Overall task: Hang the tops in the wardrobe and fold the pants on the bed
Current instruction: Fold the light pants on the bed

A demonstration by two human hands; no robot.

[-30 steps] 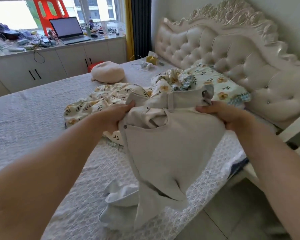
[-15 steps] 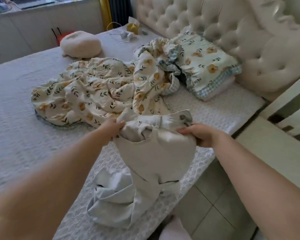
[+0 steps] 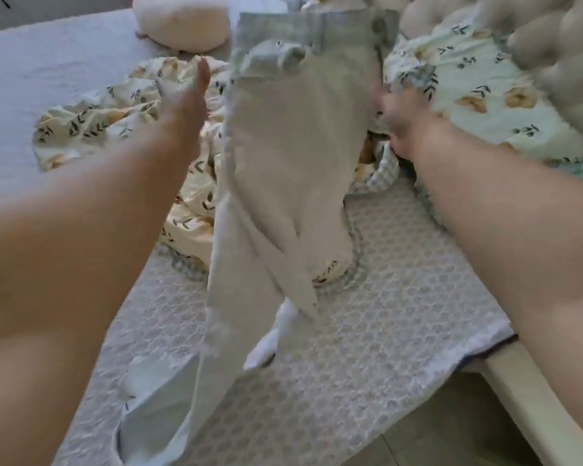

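Since half a second ago the pants point(image 3: 293, 136) are flying upward: the waistband, then bunched low between our hands, is now reaching the top of the view, and the legs are stretching out beneath it, trailing toward the bed point(image 3: 401, 314). Our left hand point(image 3: 186, 109) is hovering just beside the left seam, fingers straight, holding nothing. Our right hand point(image 3: 404, 126) is blurring at the right edge of the cloth, and we cannot tell whether it is pinching it. We are judging this as the shake-out before the fold. To do it well, we should be catching the waistband at both corners and laying the pants flat with the legs matched, on the bare stretch of bed nearest us. The crumpled floral quilt point(image 3: 115, 119) is crowding that spot from behind, a pale garment point(image 3: 155, 398) is lying under the leg ends, and the floral pillow point(image 3: 485, 105) and round cushion point(image 3: 182, 21) are sitting farther back.
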